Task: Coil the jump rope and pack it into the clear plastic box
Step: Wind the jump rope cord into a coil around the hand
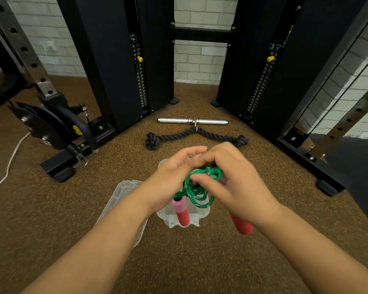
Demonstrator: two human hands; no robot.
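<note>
left hand (174,177): fingers curled around coiled green jump rope (198,187) | right hand (232,179): pinching the coil, palm down | both above clear plastic box (183,217)

The jump rope (197,188) was braided green cord with matt red foam-like handles (182,213). The box (203,213) and its lid (119,198) were clear, glossy plastic. The floor (179,262) looked rough and speckled; the bar (192,121) was polished metal.
</note>
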